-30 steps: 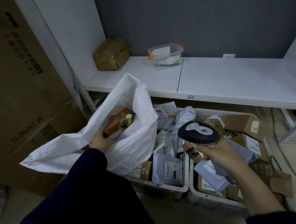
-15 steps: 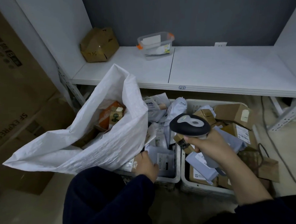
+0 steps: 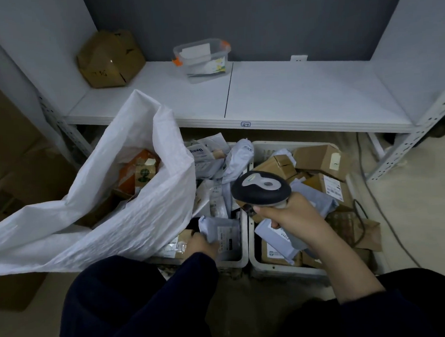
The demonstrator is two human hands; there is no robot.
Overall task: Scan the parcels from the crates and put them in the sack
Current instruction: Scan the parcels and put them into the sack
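Observation:
Two white crates stand side by side on the floor, the left crate (image 3: 242,252) and the right crate (image 3: 278,267), both heaped with grey mailer bags and brown boxes. A white woven sack (image 3: 131,219) gapes open at the left, with an orange box (image 3: 131,173) and other parcels inside. My left hand (image 3: 202,244) grips a grey mailer bag (image 3: 223,230) with a white label at the near end of the left crate. My right hand (image 3: 293,221) holds a black and grey barcode scanner (image 3: 261,189) over the gap between the crates.
A white shelf (image 3: 302,94) runs behind the crates, carrying a dented cardboard box (image 3: 110,59) and a clear plastic tub (image 3: 201,58). Large cardboard cartons (image 3: 12,158) stand at the left. A cable (image 3: 383,211) trails on the floor at the right, beside a brown paper bag (image 3: 358,228).
My left hand left the sack's mouth, moved right to the left crate's near end and took hold of the grey mailer bag. The scanner hand has hardly moved.

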